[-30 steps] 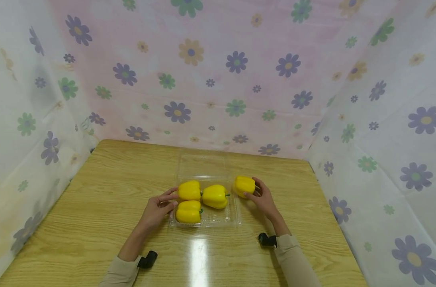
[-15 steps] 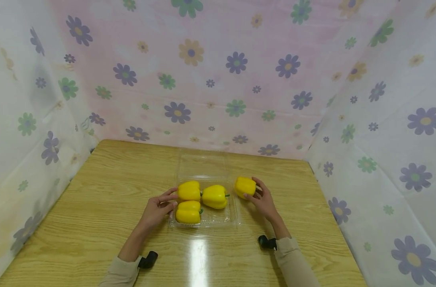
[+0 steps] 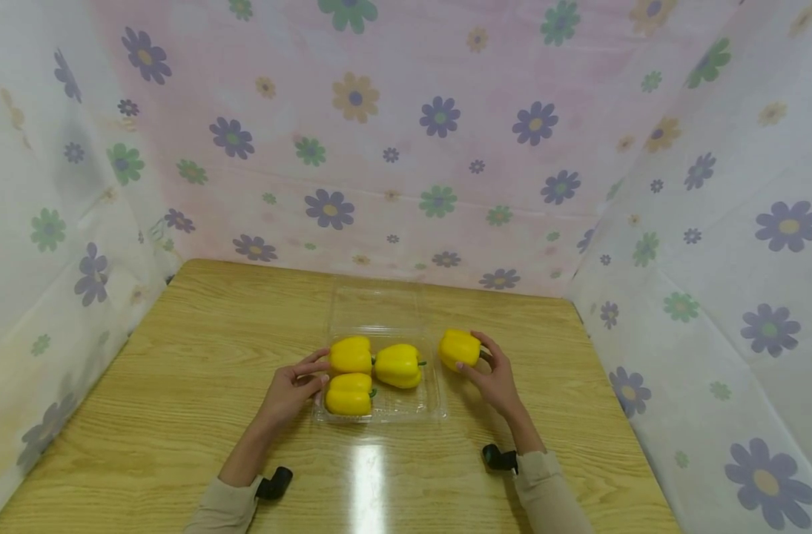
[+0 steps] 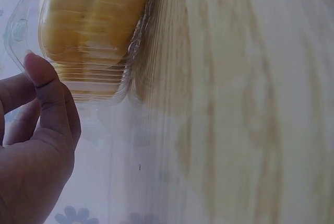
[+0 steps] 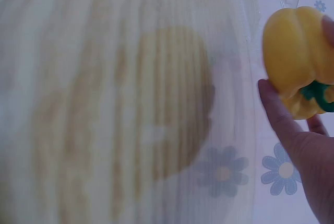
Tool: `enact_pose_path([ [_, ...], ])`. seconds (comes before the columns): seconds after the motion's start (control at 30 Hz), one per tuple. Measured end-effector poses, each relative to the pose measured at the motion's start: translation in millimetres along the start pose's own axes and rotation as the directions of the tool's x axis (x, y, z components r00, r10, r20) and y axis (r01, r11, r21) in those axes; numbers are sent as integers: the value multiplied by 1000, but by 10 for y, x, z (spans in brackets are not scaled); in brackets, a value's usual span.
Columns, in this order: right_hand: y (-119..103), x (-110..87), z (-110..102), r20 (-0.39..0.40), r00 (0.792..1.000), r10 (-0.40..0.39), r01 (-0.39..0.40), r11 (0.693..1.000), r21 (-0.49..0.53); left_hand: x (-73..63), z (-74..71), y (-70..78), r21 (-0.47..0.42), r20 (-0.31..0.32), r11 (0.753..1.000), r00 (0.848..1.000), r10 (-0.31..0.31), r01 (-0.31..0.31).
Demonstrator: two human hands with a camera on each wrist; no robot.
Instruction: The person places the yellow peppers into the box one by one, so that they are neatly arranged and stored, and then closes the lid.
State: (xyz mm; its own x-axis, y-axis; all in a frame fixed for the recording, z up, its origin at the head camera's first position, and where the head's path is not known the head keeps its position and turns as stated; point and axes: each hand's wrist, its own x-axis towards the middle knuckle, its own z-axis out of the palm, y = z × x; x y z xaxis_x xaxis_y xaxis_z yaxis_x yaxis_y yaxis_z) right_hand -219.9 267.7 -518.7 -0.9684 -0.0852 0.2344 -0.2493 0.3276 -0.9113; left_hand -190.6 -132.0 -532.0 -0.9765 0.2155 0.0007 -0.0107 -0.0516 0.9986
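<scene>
A clear plastic clamshell container (image 3: 428,404) lies on the table with its lid (image 3: 377,304) folded back. Inside it, two yellow bell peppers sit along the left side, the rear one (image 3: 351,354) and the front one (image 3: 348,394); another yellow bell pepper (image 3: 397,366) lies right of the rear one. My left hand (image 3: 292,389) holds the container's left edge, the thumb (image 4: 42,70) at the rim in the left wrist view. Right of the container, my right hand (image 3: 495,378) grips a fourth yellow bell pepper (image 3: 459,349) above the table, its green stem (image 5: 315,93) toward the palm.
The wooden table (image 3: 212,334) extends around the container. Flower-printed cloth (image 3: 392,148) hangs behind it and along both sides. A black wrist camera (image 3: 275,483) sits at the left sleeve, another black camera (image 3: 497,457) at the right.
My right hand has drifted slightly right with the held bell pepper, away from the container. The left hand, the container and the peppers in it stay in place.
</scene>
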Motion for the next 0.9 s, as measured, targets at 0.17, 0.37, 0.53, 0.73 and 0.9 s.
enact_pose_path([
  [0.17, 140, -36, -14, -38, 998, -41, 42, 999, 26, -9, 1, -5, 5, -5, 1000, 1000, -11, 11],
  [0.37, 138, -102, -35, -46, 998, -40, 44, 994, 99, -5, -9, -20, 38, -10, 999, 1000, -13, 14],
  [0.53, 100, -135, -20, -75, 993, -96, 108, 980, 167, 11, -6, -7, 18, -1, 1000, 1000, -9, 9],
  [0.73, 58, -175, -5, -79, 984, -158, 170, 966, 193, 9, -3, 5, 10, -2, 1000, 1000, -7, 7],
  [0.9, 18, -205, 19, -37, 981, -190, 193, 958, 213, 6, -8, -9, -1, 3, 1000, 1000, -15, 15],
])
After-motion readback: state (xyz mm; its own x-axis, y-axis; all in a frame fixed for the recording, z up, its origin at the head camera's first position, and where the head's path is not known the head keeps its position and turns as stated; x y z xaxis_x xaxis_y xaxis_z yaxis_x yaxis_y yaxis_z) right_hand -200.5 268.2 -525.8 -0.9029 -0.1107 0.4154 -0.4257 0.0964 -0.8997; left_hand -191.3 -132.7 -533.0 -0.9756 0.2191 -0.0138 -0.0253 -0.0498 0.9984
